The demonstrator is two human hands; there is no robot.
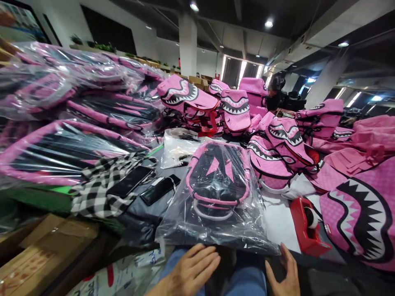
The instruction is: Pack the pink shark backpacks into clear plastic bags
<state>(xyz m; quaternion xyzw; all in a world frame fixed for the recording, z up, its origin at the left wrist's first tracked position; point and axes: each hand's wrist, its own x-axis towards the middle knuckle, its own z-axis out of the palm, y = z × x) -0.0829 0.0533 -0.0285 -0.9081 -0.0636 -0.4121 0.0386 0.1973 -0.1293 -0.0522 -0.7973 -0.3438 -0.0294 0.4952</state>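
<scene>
Left hand [194,267], grip flat, and right hand [286,274], grip wide, border one bagged backpack [218,176] near one red tape dispenser [305,237].

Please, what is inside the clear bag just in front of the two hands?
A black backpack with pink edging and two pink patches shows through. Its underside and contents are hidden.

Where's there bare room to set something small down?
The white paper between the bagged backpack and the red tape dispenser looks free. Crowded: left, with wrapped backpacks and a checkered cloth; right of the dispenser, with pink backpacks.
</scene>
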